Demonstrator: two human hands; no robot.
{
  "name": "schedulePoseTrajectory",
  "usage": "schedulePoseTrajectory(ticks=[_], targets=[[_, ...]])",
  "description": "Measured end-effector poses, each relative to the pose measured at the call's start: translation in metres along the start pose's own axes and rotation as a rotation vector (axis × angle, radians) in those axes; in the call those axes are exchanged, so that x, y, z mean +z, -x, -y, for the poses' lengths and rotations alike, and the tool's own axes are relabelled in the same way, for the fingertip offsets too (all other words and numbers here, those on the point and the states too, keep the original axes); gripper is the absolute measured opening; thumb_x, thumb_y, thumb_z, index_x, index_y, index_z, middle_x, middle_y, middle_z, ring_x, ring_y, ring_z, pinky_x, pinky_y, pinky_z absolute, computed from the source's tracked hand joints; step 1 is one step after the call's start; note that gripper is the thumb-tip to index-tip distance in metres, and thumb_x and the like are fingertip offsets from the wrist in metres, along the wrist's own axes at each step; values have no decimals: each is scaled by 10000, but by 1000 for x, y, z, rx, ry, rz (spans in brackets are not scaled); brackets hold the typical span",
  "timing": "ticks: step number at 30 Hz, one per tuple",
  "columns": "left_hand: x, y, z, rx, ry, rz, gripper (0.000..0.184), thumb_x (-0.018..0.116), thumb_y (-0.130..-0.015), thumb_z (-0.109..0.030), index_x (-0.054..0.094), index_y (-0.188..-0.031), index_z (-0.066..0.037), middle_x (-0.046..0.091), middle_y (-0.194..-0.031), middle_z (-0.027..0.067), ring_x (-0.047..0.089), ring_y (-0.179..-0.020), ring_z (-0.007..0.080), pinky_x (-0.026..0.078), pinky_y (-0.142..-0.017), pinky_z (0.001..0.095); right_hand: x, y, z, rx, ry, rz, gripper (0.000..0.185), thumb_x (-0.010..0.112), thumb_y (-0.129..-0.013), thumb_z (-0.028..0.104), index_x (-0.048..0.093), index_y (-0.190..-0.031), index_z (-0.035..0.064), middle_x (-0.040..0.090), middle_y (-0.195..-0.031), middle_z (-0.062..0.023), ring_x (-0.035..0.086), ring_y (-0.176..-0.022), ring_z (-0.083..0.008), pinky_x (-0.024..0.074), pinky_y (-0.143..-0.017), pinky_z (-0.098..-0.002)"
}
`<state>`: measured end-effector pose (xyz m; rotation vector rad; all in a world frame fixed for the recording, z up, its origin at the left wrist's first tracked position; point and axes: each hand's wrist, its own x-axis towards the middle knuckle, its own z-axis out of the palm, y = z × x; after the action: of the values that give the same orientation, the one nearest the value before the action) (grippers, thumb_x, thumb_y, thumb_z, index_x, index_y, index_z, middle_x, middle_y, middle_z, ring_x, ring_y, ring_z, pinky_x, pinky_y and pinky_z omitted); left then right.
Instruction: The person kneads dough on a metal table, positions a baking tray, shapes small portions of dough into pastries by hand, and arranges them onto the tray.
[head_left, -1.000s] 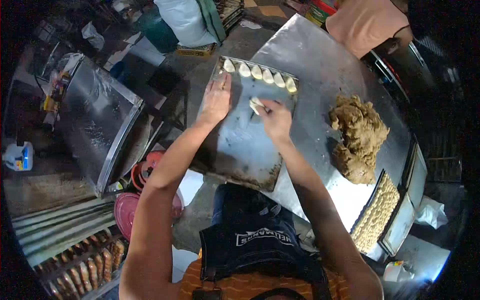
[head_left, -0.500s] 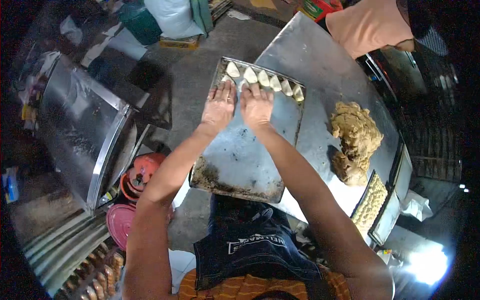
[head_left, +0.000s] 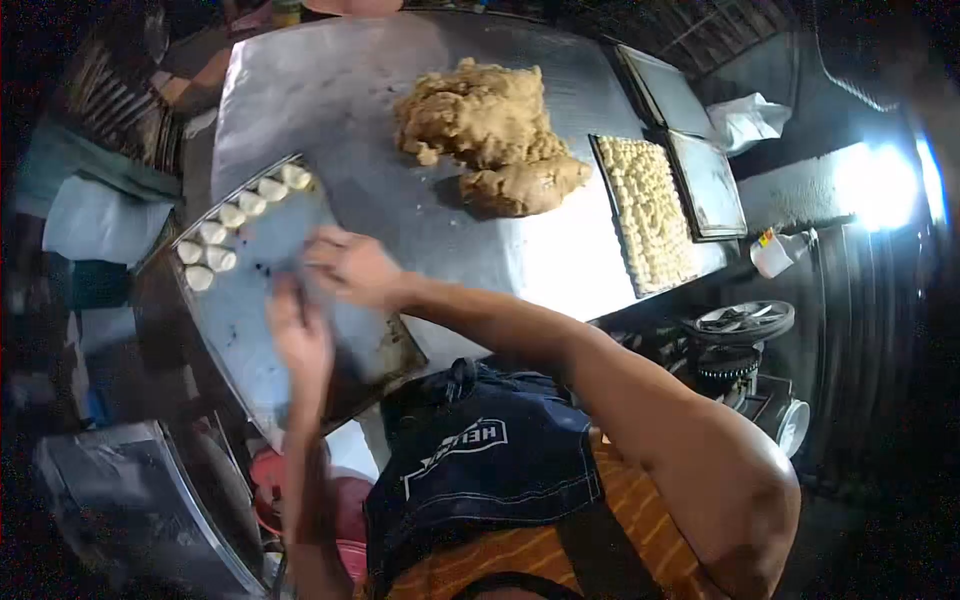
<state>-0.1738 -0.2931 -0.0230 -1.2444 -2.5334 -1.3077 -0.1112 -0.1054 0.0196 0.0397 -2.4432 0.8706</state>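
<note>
My left hand (head_left: 301, 335) is over the middle of a worn metal baking tray (head_left: 235, 345), its fingers smeared by motion. Close by, my right hand (head_left: 352, 267) is above the tray's right side, also blurred, so I cannot make out whether anything is in its fingers. Several pale, shaped dough pieces (head_left: 232, 215) line the tray's far edge, with a couple more in a second row at the left corner. Both hands are apart from these pieces.
A large tan dough mass (head_left: 480, 110) and a smoother dough lump (head_left: 525, 187) lie on the metal table (head_left: 400, 235). At right stands a tray of small dough pieces (head_left: 650, 215), beside bare trays (head_left: 708, 185). Below is a machine with a wheel (head_left: 745, 318).
The view has swung right toward the dough mass and table. Both hands have drawn back from the row of dough pieces toward the tray's middle, uncovering pieces at the left corner.
</note>
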Motion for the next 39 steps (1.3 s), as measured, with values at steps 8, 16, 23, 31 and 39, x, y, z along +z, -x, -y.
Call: schedulePoseTrajectory(ticks=[8, 16, 23, 31, 39], targets=[[221, 38, -177, 293, -597, 356, 746, 638, -972, -276, 325, -1585, 12, 323, -1621, 279, 330, -1481, 505, 244, -1207, 643, -250, 284, -85, 574, -22, -165, 237, 729, -850, 37, 716, -1085, 70, 690, -957, -55, 631, -688, -226, 506, -617, -339], [285, 16, -200, 18, -409, 183, 649, 617, -1038, -289, 388, -1565, 12, 300, -1660, 230, 237, -1549, 431, 203, -1249, 532, -460, 386, -192, 937, 660, -353, 248, 685, -924, 140, 776, -1154, 119, 684, -1005, -125, 646, -789, -273, 544, -682, -386], [263, 2, -224, -208, -26, 81, 536, 695, -992, -310, 573, -1396, 22, 622, -1322, 167, 630, -1114, 308, 504, -992, 384, -483, 371, -220, 1240, 15, -584, 188, 634, -1003, 241, 665, -1103, 85, 590, -1037, -145, 605, -833, -305, 492, -675, -448], [260, -72, -141, -315, 175, 121, 547, 730, -970, -215, 564, -1465, -53, 684, -1096, 105, 638, -876, 189, 530, -797, 287, -348, 350, -135, 793, -44, -159, 159, 719, -954, 222, 717, -1002, 70, 671, -863, -85, 613, -730, -255, 505, -687, -361], [261, -157, -130, 47, 276, 603, 402, 725, -955, -167, 687, -1342, -65, 739, -1161, 61, 668, -900, 233, 530, -780, 332, -312, 311, -158, 1167, 305, -60, 450, 662, -968, 470, 715, -1236, 113, 459, -1527, -218, 555, -1243, -367, 443, -1046, -464]])
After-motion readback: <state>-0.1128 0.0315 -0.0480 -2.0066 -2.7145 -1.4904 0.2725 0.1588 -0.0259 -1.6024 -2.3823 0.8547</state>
